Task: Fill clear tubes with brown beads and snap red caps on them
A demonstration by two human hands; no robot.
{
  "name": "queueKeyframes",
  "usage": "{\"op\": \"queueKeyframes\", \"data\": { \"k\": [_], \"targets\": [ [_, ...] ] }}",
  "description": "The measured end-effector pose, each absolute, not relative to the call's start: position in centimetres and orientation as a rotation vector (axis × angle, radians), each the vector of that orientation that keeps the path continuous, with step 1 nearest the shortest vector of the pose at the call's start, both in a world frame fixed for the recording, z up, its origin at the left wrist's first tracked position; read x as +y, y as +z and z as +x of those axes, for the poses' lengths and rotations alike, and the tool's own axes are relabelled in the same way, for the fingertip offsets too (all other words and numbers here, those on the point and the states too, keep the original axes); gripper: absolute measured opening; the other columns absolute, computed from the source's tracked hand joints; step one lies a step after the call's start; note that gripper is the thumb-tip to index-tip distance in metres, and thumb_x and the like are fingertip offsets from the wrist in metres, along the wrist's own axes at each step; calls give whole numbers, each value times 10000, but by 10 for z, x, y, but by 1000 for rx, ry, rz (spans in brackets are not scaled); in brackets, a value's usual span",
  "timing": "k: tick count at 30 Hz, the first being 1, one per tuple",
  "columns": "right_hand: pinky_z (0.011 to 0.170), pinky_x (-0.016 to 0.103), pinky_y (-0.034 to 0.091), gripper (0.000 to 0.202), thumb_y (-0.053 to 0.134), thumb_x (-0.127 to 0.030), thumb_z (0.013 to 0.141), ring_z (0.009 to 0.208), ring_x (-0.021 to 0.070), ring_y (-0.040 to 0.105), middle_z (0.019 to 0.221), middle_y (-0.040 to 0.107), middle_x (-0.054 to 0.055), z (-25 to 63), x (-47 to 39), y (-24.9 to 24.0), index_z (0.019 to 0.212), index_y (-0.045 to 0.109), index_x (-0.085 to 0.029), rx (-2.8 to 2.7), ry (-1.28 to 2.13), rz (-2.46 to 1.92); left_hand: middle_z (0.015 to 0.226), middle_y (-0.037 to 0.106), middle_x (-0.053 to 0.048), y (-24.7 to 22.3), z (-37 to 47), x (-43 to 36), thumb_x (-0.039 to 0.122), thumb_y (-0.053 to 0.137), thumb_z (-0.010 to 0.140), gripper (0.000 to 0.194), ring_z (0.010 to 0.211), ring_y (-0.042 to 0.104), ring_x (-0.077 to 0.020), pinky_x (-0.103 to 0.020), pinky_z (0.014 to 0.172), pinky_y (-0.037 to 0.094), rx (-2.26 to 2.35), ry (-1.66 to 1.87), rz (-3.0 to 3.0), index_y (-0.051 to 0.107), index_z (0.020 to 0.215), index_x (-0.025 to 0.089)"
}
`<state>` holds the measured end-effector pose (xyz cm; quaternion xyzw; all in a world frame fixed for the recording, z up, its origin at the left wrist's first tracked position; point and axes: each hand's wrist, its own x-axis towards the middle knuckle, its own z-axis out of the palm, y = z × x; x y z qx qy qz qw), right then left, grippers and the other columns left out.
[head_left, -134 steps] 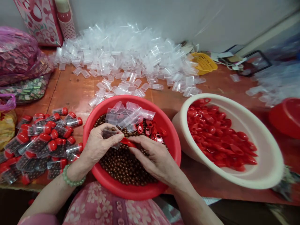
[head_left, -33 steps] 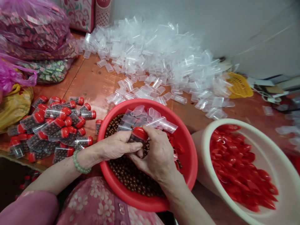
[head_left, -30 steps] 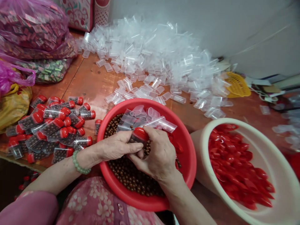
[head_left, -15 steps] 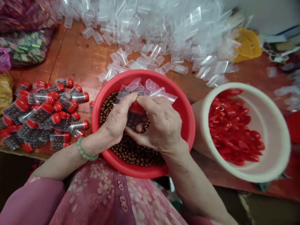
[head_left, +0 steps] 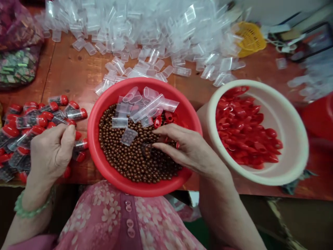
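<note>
My left hand (head_left: 50,152) is curled closed over the heap of filled tubes (head_left: 28,121), clear with red caps and dark beads inside. Whatever its fingers hold, if anything, is hidden. Inside the red basin (head_left: 93,156), my right hand (head_left: 188,147) hovers low over brown beads (head_left: 137,170), thumb and forefinger apart. Just by its thumb tip, a small clear piece (head_left: 146,151) sits among the beads; whether they touch is unclear. Several empty clear tubes (head_left: 148,107) lie on the beads at the basin's back, with some red caps (head_left: 158,122) beside them.
Right of the basin stands a cream bucket (head_left: 293,166) with red caps (head_left: 241,128) inside. A large heap of clear tubes (head_left: 156,31) spreads along the back of the wooden table (head_left: 67,66). A yellow basket (head_left: 251,38) lies at the back right, a mesh bag (head_left: 18,66) at the left.
My hands have parted from a red-capped tube of beads held between them above the basin. The left moved left to the filled tubes; the right dropped toward the beads. The view shifted right.
</note>
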<state>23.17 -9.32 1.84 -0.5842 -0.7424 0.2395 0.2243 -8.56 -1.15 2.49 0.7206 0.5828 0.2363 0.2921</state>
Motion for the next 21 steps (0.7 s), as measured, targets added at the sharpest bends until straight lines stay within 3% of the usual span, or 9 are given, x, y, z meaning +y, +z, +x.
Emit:
{"op": "queueKeyframes", "data": {
  "k": [3,6,9,13,18,21],
  "targets": [
    [815,346,565,378,683,-387,836,917,202,674,1068,667,68,237,-105,14,1155,589,-208,-2134,903,-1647,798,599,-53,10,-103,-11,473,417,933,336,844,589,-272,-423,762,441,1805,340,2326,674,945,258],
    [846,366,562,473,723,-372,803,966,210,660,1122,642,85,229,-109,7,1206,549,-197,-2167,934,-1683,1102,618,-95,5,-100,-12,471,468,916,403,1117,538,-360,-530,961,431,1686,375,2427,591,1218,234],
    [826,380,563,333,660,-286,853,947,219,655,1066,643,92,218,-108,-1,1157,566,-186,-2194,862,-1701,1197,615,-57,12,-80,-16,393,522,909,384,1156,546,-317,-493,1046,421,1478,535,2404,559,1260,243],
    [791,367,558,256,618,-226,850,899,219,651,988,644,94,211,-105,-3,1095,575,-166,-2122,731,-1676,1176,670,-48,24,-42,-17,335,577,891,306,1073,635,-236,-387,1004,503,1099,570,2295,607,1168,210],
    [808,349,546,255,592,-218,840,899,203,619,984,646,98,204,-98,10,1086,576,-155,-2032,656,-1575,1346,588,-148,19,-9,-18,347,623,861,549,1244,568,-260,-414,1068,475,716,266,2366,484,1337,112],
    [816,358,540,269,587,-276,853,894,213,611,955,647,107,194,-94,15,1078,588,-130,-2051,714,-1524,1363,575,-177,8,-3,-17,308,624,850,585,1251,571,-266,-418,1058,485,667,205,2396,456,1363,83]
  ]
}}
